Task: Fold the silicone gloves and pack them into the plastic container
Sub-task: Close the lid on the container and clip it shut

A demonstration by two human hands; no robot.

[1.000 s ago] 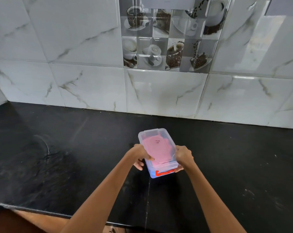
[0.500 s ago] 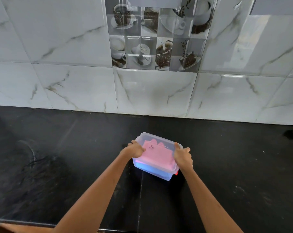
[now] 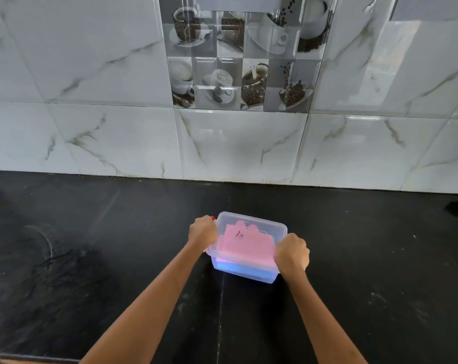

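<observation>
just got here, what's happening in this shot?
A person is closing up a clear plastic container on a black counter. The left hand and right hand each grip one end, pressing at the lid. Folded pink gloves are inside, with something blue beneath them.

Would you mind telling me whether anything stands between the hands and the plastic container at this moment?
Nothing visible does. The left hand and the right hand each grip an opposite end of the plastic container, which sits lidded on the black counter with the pink gloves inside.
</observation>
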